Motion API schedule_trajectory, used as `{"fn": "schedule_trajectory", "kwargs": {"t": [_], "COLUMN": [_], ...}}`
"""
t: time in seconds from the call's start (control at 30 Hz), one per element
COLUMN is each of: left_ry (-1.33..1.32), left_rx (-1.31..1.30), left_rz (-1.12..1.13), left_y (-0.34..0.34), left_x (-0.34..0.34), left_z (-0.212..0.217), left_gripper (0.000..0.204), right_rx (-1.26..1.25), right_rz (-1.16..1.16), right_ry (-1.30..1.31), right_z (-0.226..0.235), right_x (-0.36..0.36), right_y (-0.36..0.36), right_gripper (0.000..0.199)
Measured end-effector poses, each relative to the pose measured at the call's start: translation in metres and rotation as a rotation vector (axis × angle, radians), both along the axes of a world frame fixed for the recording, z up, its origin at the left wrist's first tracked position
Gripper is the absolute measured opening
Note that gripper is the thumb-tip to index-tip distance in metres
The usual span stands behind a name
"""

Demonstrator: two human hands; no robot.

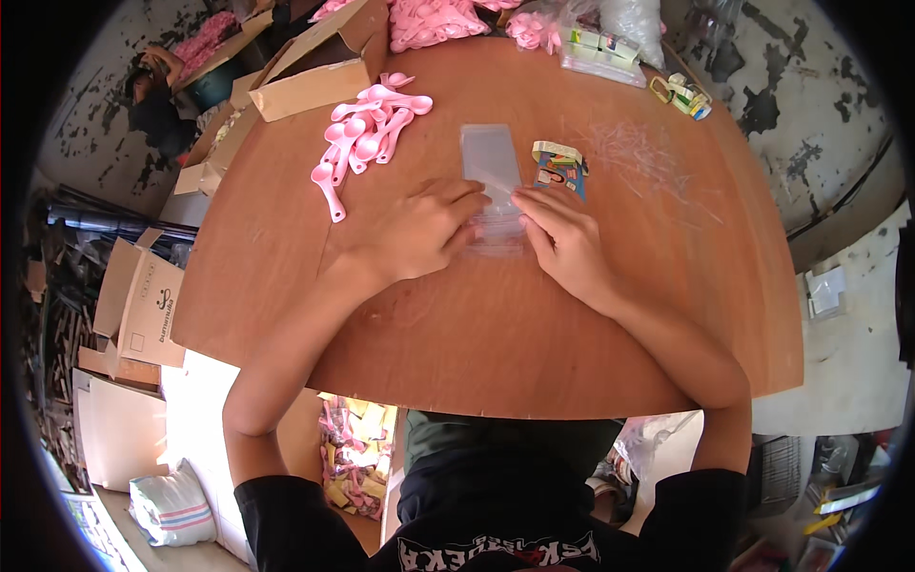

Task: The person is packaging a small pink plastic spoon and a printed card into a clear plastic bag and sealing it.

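Observation:
A stack of clear plastic bags [489, 153] lies on the brown table in front of me. My left hand [434, 226] is at the left edge of the stack, fingers curled together on the film. From the other side, my right hand [564, 234] pinches the film with its thumb and fingers close together. How many bags are between the fingers is too fine to tell. Just beyond my right hand lies a small pile of printed blue and yellow cards [560, 174]. A heap of pink plastic spoons [367, 132] sits to the left, apart from my hands.
Thin clear strips [643, 157] are scattered on the table [477, 353] at right. An open cardboard box [319, 81] and bags of pink pieces [434, 24] stand along the far edge. A carton of packed spoons [357, 448] is below the near edge. Another person [160, 105] is at far left.

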State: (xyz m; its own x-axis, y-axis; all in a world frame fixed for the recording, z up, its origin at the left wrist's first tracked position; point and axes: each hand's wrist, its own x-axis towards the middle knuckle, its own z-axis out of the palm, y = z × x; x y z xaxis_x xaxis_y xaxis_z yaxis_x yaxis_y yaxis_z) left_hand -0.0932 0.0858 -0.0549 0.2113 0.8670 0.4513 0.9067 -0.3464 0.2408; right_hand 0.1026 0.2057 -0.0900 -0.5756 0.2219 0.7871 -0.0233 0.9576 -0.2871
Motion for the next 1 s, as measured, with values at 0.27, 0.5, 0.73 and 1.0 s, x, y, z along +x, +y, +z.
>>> {"fn": "schedule_trajectory", "kwargs": {"t": [0.27, 0.5, 0.73, 1.0], "left_ry": [0.106, -0.219, -0.654, -1.288], "left_rx": [-0.1, 0.245, -0.038, -0.03], "left_rz": [-0.015, 0.118, -0.067, -0.055], "left_y": [0.005, 0.009, 0.007, -0.032], "left_x": [-0.005, 0.015, 0.003, 0.004], "left_z": [-0.018, -0.004, 0.011, 0.042], "left_gripper": [0.037, 0.04, 0.02, 0.018], "right_rx": [-0.116, -0.188, -0.529, 0.005], "right_rz": [-0.034, 0.036, 0.142, -0.278], "right_ry": [0.097, 0.052, 0.053, -0.478], "right_z": [0.01, 0.019, 0.031, 0.022], "right_x": [0.001, 0.004, 0.007, 0.025], "right_y": [-0.007, -0.018, -0.006, 0.054], "right_gripper": [0.016, 0.015, 0.016, 0.028]}}
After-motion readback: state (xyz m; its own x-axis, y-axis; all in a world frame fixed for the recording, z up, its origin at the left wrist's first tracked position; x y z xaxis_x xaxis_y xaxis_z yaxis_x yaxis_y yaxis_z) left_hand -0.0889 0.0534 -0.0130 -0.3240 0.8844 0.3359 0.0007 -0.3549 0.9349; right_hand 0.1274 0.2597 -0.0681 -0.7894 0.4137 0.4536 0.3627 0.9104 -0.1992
